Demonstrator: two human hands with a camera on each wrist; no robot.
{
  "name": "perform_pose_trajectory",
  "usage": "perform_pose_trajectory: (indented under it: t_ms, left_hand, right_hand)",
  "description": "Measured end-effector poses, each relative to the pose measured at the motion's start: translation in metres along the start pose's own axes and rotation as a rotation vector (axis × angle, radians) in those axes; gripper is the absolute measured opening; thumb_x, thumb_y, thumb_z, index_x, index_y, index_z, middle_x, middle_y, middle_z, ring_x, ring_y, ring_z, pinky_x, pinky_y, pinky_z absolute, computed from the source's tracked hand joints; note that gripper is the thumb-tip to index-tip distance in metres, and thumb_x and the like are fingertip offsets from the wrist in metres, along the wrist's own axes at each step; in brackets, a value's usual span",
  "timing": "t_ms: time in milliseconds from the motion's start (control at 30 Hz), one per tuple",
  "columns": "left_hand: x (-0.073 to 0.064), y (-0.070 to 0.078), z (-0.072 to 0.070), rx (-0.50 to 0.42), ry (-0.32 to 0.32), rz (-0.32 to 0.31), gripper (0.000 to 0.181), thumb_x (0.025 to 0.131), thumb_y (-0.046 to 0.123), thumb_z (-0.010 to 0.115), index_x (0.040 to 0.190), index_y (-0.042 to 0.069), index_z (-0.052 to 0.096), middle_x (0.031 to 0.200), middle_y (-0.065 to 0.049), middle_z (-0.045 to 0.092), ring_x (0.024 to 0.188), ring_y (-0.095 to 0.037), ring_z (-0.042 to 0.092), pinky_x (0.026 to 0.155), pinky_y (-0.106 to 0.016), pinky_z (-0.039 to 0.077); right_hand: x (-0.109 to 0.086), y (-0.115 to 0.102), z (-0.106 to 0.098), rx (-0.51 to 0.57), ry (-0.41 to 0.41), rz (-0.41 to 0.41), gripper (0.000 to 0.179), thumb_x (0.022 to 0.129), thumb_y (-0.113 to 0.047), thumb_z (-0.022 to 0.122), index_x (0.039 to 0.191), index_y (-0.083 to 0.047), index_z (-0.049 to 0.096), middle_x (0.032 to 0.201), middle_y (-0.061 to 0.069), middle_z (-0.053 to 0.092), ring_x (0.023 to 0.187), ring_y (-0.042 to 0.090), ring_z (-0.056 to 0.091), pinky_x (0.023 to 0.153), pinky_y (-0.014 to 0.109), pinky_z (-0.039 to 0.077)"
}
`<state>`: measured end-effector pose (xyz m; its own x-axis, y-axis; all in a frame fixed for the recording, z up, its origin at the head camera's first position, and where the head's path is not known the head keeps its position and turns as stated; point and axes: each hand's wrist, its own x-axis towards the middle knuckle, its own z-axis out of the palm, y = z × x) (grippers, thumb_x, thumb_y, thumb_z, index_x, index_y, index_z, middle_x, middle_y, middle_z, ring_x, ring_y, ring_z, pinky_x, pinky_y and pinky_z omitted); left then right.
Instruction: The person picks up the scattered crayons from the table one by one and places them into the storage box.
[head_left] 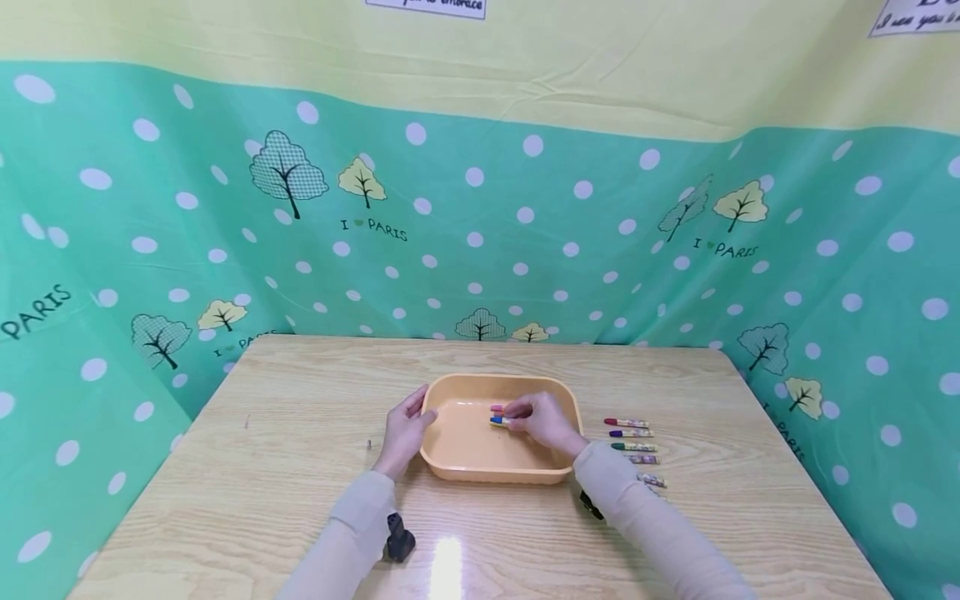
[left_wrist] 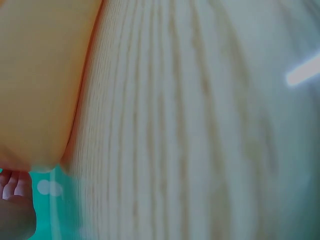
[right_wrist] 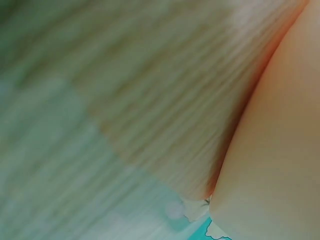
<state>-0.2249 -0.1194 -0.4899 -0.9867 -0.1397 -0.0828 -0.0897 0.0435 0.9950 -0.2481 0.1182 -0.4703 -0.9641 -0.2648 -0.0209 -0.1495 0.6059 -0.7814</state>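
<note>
Right hand (head_left: 546, 421): in a narrow pinch on the blue-tipped crayon (head_left: 497, 420), about mid-tray; whether it is lifted off the floor of the tray (head_left: 465, 454), we cannot tell.
Pink-tipped crayon (head_left: 497, 408): inside the tray, just beside the blue one; the fingers hide its rear, so we cannot tell if it is gripped too.
Left hand (head_left: 405, 437): holds the tray's left wall, thumb over the rim, fingers outside.
Crayon handling: we judge them light, stiff and rather brittle, prone to roll; we would pinch mid-barrel, gently, rather than by the waxy tip.
Tray handling: we take it for thin, smooth plastic, light enough to slide; the rim looks the best hold.
Row of crayons (head_left: 633, 447): to the right of the tray, apart from it, at least five, partly behind the right sleeve (head_left: 637, 508).
Table (head_left: 322, 400): beneath the tray.
Dotted cloth (head_left: 450, 208): hangs beyond the tray.
</note>
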Motion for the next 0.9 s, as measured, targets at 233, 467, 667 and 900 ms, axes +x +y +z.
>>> perform_pose_trajectory:
  t_ms: [233, 467, 667, 900]
  left_hand:
    - [0.0004, 0.0002, -0.0001, -0.004, 0.001, -0.004, 0.052, 0.085, 0.0, 0.053, 0.136, 0.004, 0.041, 0.139, -0.021, 0.041, 0.128, -0.031, 0.041, 0.104, -0.034, 0.041]
    - [-0.0019, 0.0049, -0.0003, -0.019, -0.014, -0.008, 0.053, 0.086, 0.0, 0.053, 0.137, 0.003, 0.039, 0.141, -0.022, 0.038, 0.129, -0.033, 0.039, 0.104, -0.034, 0.04]
    - [0.0009, 0.0013, 0.0006, -0.006, 0.003, -0.012, 0.052, 0.085, 0.0, 0.053, 0.136, 0.005, 0.041, 0.139, -0.02, 0.041, 0.128, -0.031, 0.041, 0.104, -0.035, 0.041]
    - [-0.0006, 0.0021, 0.0005, 0.01, 0.005, -0.019, 0.052, 0.085, 0.001, 0.053, 0.136, 0.005, 0.042, 0.14, -0.019, 0.041, 0.128, -0.031, 0.041, 0.105, -0.036, 0.041]
  right_hand:
    - [0.0007, 0.0016, 0.001, 0.035, 0.02, -0.001, 0.018, 0.075, -0.002, 0.07, 0.092, -0.006, 0.072, 0.086, 0.004, 0.071, 0.077, 0.011, 0.063, 0.065, 0.021, 0.054]
    - [0.0005, 0.001, 0.0009, 0.053, 0.037, 0.005, 0.018, 0.077, -0.002, 0.069, 0.095, -0.005, 0.071, 0.086, 0.005, 0.071, 0.074, 0.012, 0.064, 0.061, 0.022, 0.055]
    - [0.0017, 0.0, -0.001, 0.069, 0.049, 0.031, 0.021, 0.078, -0.01, 0.07, 0.099, -0.007, 0.07, 0.093, 0.005, 0.07, 0.081, 0.012, 0.063, 0.067, 0.023, 0.055]
    - [-0.0006, -0.0021, -0.0083, 0.207, 0.088, 0.075, 0.024, 0.077, -0.011, 0.07, 0.101, -0.008, 0.07, 0.097, 0.004, 0.07, 0.086, 0.013, 0.065, 0.076, 0.025, 0.057]
